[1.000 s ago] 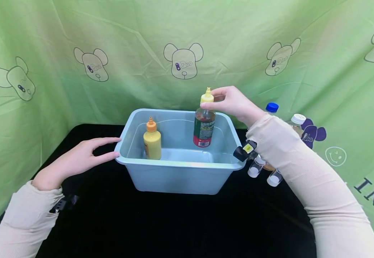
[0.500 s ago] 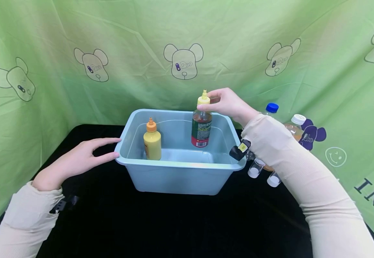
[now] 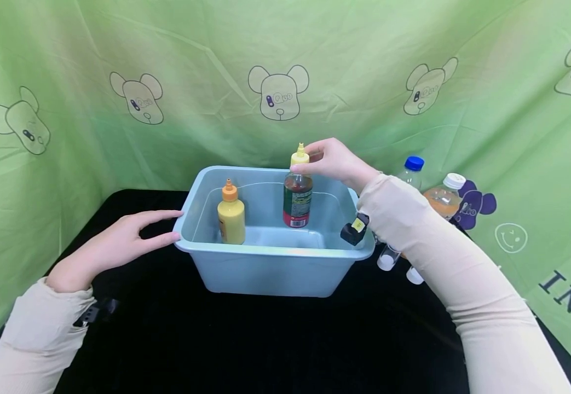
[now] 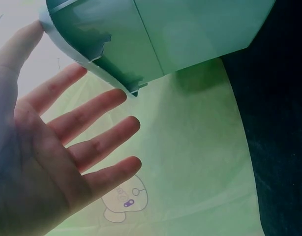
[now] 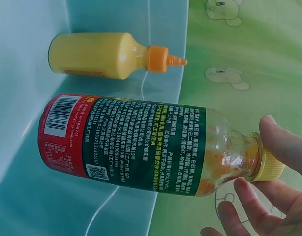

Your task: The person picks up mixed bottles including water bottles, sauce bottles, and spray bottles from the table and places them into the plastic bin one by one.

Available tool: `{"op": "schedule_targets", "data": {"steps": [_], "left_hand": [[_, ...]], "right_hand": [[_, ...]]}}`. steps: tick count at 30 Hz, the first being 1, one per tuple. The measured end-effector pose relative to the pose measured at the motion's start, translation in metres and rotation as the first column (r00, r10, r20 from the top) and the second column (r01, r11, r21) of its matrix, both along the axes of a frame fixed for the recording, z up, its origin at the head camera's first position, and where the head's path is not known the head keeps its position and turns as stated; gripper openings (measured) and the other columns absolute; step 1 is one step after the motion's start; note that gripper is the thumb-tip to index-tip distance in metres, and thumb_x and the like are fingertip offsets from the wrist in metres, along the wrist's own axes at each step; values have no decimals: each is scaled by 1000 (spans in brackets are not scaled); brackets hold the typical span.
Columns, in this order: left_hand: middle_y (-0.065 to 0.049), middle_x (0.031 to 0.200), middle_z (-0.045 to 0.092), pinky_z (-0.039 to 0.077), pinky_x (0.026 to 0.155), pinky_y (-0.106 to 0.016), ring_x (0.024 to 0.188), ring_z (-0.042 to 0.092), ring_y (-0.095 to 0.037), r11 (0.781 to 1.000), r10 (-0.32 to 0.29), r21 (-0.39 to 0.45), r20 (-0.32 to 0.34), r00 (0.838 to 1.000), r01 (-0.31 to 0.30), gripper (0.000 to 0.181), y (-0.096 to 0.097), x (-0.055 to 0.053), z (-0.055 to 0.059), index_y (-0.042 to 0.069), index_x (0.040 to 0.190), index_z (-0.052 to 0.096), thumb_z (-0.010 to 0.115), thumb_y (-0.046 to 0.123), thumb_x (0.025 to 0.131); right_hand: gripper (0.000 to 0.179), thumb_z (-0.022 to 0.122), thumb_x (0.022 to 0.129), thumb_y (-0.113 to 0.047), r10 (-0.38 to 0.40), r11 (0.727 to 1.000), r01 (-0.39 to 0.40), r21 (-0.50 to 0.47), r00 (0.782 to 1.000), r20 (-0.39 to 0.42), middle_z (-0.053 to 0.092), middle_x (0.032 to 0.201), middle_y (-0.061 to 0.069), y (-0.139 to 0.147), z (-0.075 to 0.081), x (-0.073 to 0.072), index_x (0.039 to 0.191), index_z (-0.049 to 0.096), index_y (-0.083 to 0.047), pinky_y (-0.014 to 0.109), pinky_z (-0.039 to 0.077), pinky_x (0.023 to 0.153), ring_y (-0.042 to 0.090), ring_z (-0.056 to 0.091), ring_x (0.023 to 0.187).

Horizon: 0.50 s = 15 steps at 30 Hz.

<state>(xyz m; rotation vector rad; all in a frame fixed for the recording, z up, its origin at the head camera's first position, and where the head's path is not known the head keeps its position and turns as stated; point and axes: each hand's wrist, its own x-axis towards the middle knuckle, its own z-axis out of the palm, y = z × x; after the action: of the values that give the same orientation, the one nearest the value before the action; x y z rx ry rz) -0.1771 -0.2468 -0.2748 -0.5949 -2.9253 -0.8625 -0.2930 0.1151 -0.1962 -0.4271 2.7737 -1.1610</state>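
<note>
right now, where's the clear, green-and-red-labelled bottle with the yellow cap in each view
Head: clear green-and-red-labelled bottle near picture centre.
Left wrist: not in it.
Right wrist: just below centre, sideways, neck pointing right.
Shared landmark: light-blue rectangular plastic tub, in all three.

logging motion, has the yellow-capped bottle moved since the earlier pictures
Yes: against the tub, the yellow-capped bottle has moved left and slightly down in the head view, closer to the orange-capped bottle.
</note>
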Motion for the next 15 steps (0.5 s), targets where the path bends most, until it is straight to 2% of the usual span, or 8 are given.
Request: {"op": "schedule_targets", "data": {"steps": [10, 15], "left_hand": [[-9, 135, 54, 39, 101, -52, 129, 45, -30, 1000, 9, 4, 5, 1000, -9, 50, -1, 0, 0, 21, 135, 50, 58, 42, 91], [-9, 135, 54, 38, 101, -52, 129, 45, -30, 1000, 8, 12, 13, 1000, -8, 50, -1, 0, -1, 21, 135, 50, 58, 42, 91]], "right_hand": [[38, 73, 80, -23, 11, 999, -10, -36, 1000, 9, 65, 102, 8, -10, -7, -5, 111, 65, -2, 34, 45, 92, 20, 58, 97], [40, 74, 80, -24, 24, 999, -24, -29, 1000, 10, 66, 104, 9, -15, -10, -7, 112, 65, -2, 36, 45, 95, 20, 60, 99]]}}
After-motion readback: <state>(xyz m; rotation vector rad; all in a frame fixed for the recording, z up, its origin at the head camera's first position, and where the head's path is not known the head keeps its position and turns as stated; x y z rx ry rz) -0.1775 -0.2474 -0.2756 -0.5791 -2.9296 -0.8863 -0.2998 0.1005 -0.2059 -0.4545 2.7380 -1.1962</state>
